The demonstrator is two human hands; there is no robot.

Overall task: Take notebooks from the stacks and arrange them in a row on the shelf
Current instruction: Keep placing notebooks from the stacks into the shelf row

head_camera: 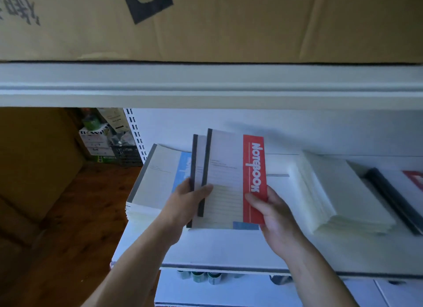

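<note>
A red-banded notebook [231, 169] marked NOTEBOOK stands tilted over the white shelf [217, 249], with a second notebook [198, 160] with a blue corner close behind it. My left hand [185, 203] grips their dark spines, thumb across the front cover. My right hand [270, 213] pinches the red band at the lower right. A stack of blue-banded notebooks [158, 176] lies flat at the shelf's left end. A second stack [338, 192] lies to the right, pale page edges showing. A red-banded, dark-spined notebook [398, 192] lies at the far right.
The upper shelf's white edge [206, 87] runs across overhead, with a cardboard box [229, 23] on it. To the left are a wooden floor [75, 215], brown boxes and a black crate [126, 153]. Small items [201, 277] sit under the shelf's front lip.
</note>
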